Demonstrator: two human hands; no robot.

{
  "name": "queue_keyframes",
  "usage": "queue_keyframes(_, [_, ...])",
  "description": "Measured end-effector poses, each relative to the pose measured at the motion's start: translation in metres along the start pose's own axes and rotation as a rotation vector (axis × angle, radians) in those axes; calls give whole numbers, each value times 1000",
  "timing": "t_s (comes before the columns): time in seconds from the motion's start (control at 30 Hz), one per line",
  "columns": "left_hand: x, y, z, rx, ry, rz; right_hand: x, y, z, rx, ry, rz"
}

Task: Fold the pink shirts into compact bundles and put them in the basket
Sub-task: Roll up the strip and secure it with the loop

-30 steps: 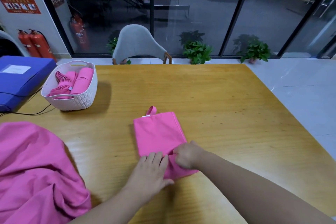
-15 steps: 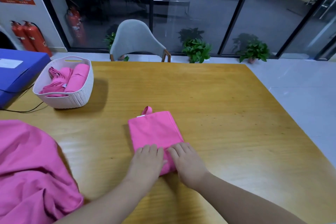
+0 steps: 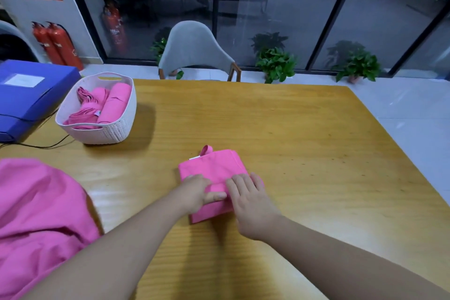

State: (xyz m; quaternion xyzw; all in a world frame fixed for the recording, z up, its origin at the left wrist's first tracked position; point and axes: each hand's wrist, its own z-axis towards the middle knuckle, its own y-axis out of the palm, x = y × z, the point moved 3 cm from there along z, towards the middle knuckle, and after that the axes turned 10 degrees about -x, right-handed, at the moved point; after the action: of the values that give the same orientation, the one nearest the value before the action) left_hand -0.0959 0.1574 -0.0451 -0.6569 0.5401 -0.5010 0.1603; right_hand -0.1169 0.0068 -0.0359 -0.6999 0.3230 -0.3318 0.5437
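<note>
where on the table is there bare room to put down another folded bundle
Bare wood spans the table right of the folded shirt, and between that shirt and the basket. The left is crowded: basket, blue box, cable, loose pink pile.

Pink shirt [image 3: 214,173], white basket [image 3: 114,129]
</note>
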Motion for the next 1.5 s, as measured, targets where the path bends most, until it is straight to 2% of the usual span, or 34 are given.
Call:
queue_keyframes(0.1, [0,-11,5,43,-49,-24,3,0,15,-63,-3,9])
queue_keyframes(0.2, [9,-14,0,335,-70,301,10,-7,42,-189,5,58])
queue_keyframes(0.23, [14,-7,-5,359,-41,373,11,-11,47,-249,18,80])
queue_keyframes(0.3, [18,0,-10,345,19,467,15,-14,62,-361,22,111])
queue_keyframes(0.37, [12,2,-5,225,5,531,18,-15,72,-446,27,135])
queue_keyframes(0.43, [9,-7,6,107,-35,550,21,-13,75,-386,17,192])
queue_keyframes(0.5, [7,-14,21,47,-81,516,21,-11,66,-144,1,253])
queue_keyframes(0.57, [4,-20,31,15,-79,484,20,-4,52,128,86,328])
queue_keyframes(0.63, [-3,-26,39,3,-89,406,23,7,37,335,245,401])
queue_keyframes(0.7, [-4,-33,42,-1,-79,310,27,16,24,424,435,587])
queue_keyframes(0.77, [-4,-41,43,16,-27,182,35,13,20,372,686,995])
queue_keyframes(0.83, [-11,-47,43,68,-33,-59,31,16,29,138,784,1500])
queue_keyframes(0.9, [-19,-49,45,78,-94,-300,21,14,44,-61,711,1804])
queue_keyframes(1.03, [-26,-42,43,4,-79,-715,10,0,71,-115,607,2085])
queue_keyframes(1.17, [-27,-23,29,-12,-4,-989,6,-8,82,-175,547,2115])
queue_keyframes(1.27, [-16,-15,13,45,38,-934,5,-18,74,-187,488,2071])
queue_keyframes(1.33, [-10,-20,3,112,116,-883,9,-24,65,-170,436,2166])
queue_keyframes(1.43, [-9,-35,-13,313,124,-1122,13,-40,52,-185,282,2305])
queue_keyframes(1.5, [-7,-41,-17,379,92,-1152,11,-53,44,-189,167,2387])
